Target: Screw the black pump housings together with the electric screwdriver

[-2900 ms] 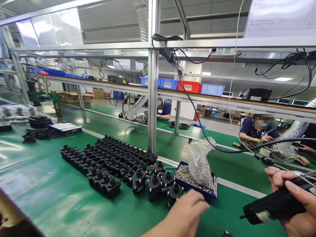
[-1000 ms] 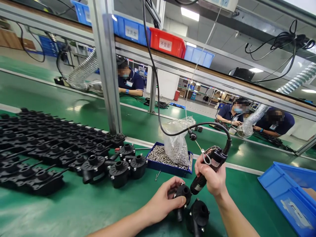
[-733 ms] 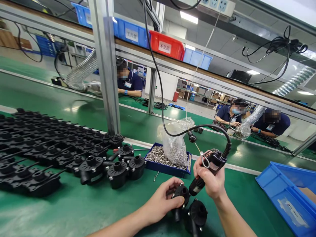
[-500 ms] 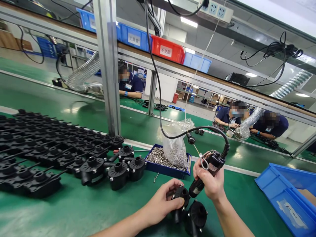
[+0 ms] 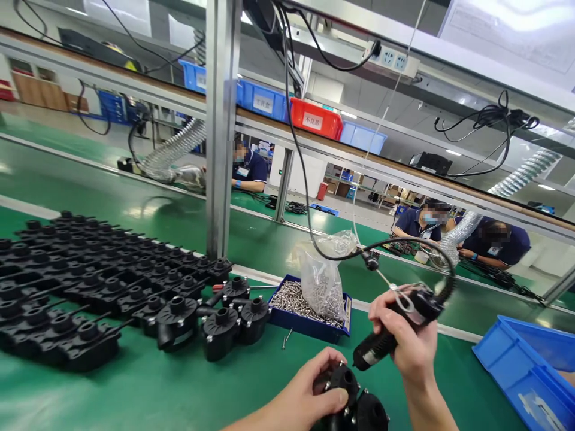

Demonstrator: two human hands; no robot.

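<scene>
My left hand (image 5: 309,389) is closed around a black round plastic pump housing (image 5: 345,378) with silver screws around its rim. Right beside it stands a second black housing (image 5: 372,413), partly cut off by the lower edge. My right hand (image 5: 411,335) grips a black electric screwdriver (image 5: 381,344), tilted with its tip down to the left, just above and apart from the held housing. The screwdriver's cable curves up to the left, and a thin cord is tied to its body.
A blue tray of screws (image 5: 287,320) with a clear plastic bag (image 5: 321,281) stands behind my hands; loose screws (image 5: 287,339) lie before it. Rows of black housings (image 5: 108,257) fill the left. A blue bin (image 5: 516,359) is at right. Co-workers sit across the bench.
The screwdriver in my right hand has lifted away from the housing, up and to the right. My left hand still holds the housing. The whole view has shifted slightly.
</scene>
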